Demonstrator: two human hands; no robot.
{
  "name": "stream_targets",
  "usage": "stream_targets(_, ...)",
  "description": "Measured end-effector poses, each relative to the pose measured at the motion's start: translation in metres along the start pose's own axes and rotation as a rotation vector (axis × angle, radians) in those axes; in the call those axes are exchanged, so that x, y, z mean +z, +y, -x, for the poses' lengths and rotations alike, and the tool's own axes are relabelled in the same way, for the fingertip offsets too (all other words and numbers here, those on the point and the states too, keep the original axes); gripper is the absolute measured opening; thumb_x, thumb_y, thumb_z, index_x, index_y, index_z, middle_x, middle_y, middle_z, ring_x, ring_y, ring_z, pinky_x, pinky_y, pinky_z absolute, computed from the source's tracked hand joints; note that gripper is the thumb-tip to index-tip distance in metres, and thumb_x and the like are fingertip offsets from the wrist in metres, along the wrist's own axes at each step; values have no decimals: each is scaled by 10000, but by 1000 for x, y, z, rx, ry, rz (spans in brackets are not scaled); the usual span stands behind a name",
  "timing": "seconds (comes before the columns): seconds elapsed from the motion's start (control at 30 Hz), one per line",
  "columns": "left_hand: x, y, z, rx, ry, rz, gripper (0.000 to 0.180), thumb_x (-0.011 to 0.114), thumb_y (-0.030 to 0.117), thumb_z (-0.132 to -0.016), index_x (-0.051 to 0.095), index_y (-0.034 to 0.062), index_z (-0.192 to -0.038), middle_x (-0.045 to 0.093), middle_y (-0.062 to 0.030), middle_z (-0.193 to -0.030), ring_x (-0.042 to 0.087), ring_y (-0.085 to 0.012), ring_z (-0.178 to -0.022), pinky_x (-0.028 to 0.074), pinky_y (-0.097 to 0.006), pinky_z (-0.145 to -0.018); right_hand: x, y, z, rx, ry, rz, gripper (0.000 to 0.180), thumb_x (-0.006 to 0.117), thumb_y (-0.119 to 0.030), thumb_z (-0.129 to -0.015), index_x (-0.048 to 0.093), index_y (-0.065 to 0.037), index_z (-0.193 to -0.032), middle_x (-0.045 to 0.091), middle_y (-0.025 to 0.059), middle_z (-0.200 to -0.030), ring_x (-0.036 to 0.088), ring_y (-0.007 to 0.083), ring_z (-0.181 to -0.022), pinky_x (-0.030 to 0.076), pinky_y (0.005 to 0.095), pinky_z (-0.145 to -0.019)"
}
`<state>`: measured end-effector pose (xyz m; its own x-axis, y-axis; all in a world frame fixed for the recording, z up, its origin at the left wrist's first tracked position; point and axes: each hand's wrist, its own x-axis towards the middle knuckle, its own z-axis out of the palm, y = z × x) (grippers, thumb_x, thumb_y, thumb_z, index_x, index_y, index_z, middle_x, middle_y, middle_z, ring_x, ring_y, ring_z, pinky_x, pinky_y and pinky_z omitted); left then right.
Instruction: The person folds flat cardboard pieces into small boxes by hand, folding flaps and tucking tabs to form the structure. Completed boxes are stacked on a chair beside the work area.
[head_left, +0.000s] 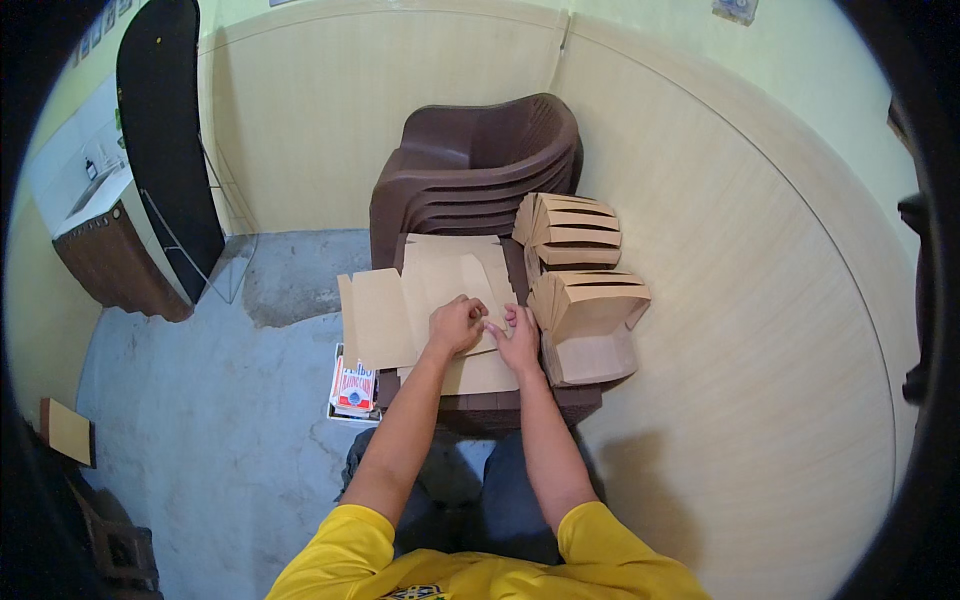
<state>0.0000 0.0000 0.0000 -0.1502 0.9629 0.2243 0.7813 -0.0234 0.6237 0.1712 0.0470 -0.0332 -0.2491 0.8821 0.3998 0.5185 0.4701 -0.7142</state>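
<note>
A flat brown cardboard box blank [450, 290] lies on top of a stack of similar blanks on the seat of stacked dark brown plastic chairs [470, 160]. My left hand [456, 325] presses down on the blank with its fingers curled. My right hand [517, 338] pinches the blank's edge right beside the left hand. Both hands touch the same sheet near its front right part.
Several folded cardboard boxes [588, 300] are stacked at the right of the chair seat, more of them [570, 232] behind. A small red and white carton [354, 388] sits at the left of my knee. Pale wood-look wall panels run along the right. A black board [165, 130] leans at the left.
</note>
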Motion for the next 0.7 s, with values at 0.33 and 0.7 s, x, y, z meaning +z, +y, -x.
stream_targets(0.33, 14, 3, 13, -35, 187, -39, 326, 764, 360, -954, 760, 161, -1212, 720, -72, -1181, 727, -312, -1106, 585, -447, -929, -4, 19, 4, 33, 29, -142, 351, 659, 137, -877, 590, -26, -1179, 686, 134, -1052, 665, 284, -942, 548, 413, -907)
stream_targets(0.7, -37, -26, 33, 36, 8, -70, 314, 793, 384, -931, 772, 74, -974, 730, -111, -1043, 715, -349, -965, 574, -464, -856, -6, -1, -1, 72, -36, 42, 488, 732, -278, -1000, 632, -5, -1391, 669, 161, -1192, 659, 307, -1105, 526, 426, -1004)
